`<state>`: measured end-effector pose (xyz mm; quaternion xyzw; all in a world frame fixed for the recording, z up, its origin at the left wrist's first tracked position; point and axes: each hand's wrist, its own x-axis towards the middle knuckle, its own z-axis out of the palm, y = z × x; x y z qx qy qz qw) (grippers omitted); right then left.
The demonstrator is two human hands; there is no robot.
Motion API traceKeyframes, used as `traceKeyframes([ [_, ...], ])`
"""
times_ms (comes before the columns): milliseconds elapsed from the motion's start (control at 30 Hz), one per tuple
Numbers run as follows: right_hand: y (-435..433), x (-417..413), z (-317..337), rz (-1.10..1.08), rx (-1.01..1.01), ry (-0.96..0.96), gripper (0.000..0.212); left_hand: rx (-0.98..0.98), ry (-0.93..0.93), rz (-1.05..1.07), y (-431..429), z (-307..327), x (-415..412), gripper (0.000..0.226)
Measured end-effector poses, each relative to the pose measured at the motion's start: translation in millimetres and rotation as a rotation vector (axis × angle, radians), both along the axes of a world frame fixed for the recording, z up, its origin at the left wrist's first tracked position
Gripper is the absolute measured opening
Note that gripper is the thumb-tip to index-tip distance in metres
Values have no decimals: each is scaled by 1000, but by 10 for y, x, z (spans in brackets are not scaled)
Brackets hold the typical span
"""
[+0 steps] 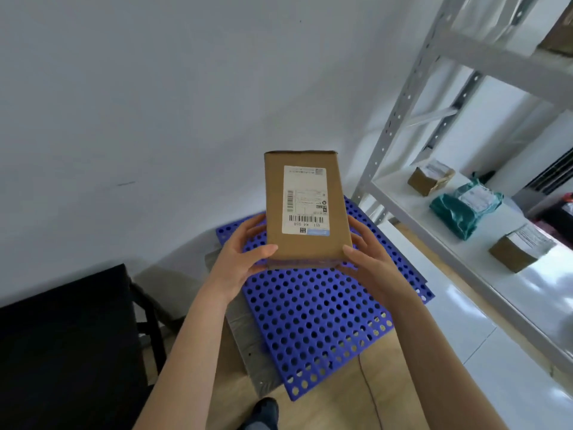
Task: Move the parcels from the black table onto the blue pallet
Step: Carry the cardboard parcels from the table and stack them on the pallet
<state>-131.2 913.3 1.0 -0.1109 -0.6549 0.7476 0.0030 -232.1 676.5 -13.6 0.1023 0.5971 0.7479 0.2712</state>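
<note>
A brown cardboard parcel [305,209] with a white shipping label hangs in the air above the blue perforated pallet [313,311], which lies on the floor. My left hand [245,252] grips the parcel's lower left edge and my right hand [369,256] grips its lower right edge. The parcel's far end tilts up toward the white wall. The black table [65,346] fills the lower left, and only bare dark top shows there.
A grey metal shelf rack [434,119] stands to the right; its white shelf carries two brown boxes [429,178] [517,252] and a green bagged parcel [468,209]. Flat cardboard [245,333] lies under the pallet's left side. My shoe [263,411] shows at the bottom.
</note>
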Motion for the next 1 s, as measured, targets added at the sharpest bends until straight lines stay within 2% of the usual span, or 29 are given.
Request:
traceKeyframes([
  [200, 422, -468, -39, 49, -23, -39, 64, -42, -11, 33, 301, -22, -318, 76],
  [400, 1059, -803, -300, 141, -10, -131, 67, -49, -138, 184, 881, -285, -325, 82],
  [500, 1453, -913, -370, 219, 14, -181, 68, -59, -180, 251, 1268, -345, -279, 76],
  [667, 2131, -1105, -411, 305, 14, -195, 57, -90, -158, 348, 1961, -315, -211, 60],
  [800, 2551, -1196, -472, 347, -9, -204, 73, -86, -192, 390, 2385, -330, -162, 71],
  [900, 2762, -1232, -554, 412, 9, -209, 71, -101, -223, 396, 2599, -424, -138, 76],
  [1000, 2844, -1282, -661, 496, 104, -194, 62, -259, -160, 394, 2743, -521, -151, 75],
])
